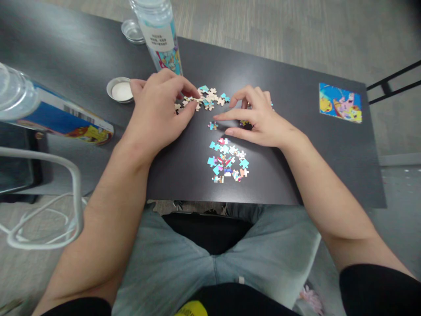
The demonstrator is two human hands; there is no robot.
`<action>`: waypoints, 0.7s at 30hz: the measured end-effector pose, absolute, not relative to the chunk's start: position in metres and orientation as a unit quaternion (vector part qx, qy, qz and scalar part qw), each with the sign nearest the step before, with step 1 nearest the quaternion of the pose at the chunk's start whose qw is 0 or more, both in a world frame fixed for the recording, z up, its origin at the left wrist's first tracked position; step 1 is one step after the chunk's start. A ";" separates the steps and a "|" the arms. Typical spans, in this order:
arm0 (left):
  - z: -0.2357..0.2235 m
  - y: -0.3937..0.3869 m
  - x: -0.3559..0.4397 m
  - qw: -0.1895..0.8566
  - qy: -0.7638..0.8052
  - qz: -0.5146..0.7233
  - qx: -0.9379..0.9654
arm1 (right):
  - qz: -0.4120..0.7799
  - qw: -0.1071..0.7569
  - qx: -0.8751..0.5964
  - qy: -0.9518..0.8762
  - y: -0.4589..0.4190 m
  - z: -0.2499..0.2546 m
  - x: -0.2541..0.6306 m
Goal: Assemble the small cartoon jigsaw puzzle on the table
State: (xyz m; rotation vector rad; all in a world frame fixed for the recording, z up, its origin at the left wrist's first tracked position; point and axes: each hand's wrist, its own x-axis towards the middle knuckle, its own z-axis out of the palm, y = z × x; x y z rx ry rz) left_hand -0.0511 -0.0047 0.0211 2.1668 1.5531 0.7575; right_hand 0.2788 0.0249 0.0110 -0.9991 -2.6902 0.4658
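Note:
My left hand [158, 109] reaches into a loose pile of jigsaw puzzle pieces [210, 101], many with their pale backs up. Its thumb and forefinger are curved around a small puzzle piece [198, 100] at the pile's left side. My right hand [258, 116] is open, fingers apart, just right of a single puzzle piece [213, 126]. A few more pieces lie partly hidden under the right hand. Nearer to me, a group of picture-side-up pieces [225, 160] forms a rough, partly joined patch in turquoise, white and red.
A colourful cartoon picture card [340, 103] lies at the table's right. Two clear plastic bottles with printed labels, one at the back [162, 41] and one at left [59, 109], stand near round lids [120, 90]. A white cable [77, 197] loops at lower left.

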 end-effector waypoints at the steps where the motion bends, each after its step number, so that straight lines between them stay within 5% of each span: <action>1: 0.019 -0.004 -0.053 0.180 0.556 0.272 0.765 | 0.156 0.114 -0.330 -0.924 0.025 0.011 0.279; 9: 0.018 0.001 -0.059 0.165 0.603 0.218 0.750 | 0.117 0.170 -0.367 -0.907 0.046 0.014 0.312; 21: 0.012 -0.006 -0.057 0.181 0.540 0.226 0.790 | 0.121 0.138 -0.374 -0.909 0.035 -0.001 0.292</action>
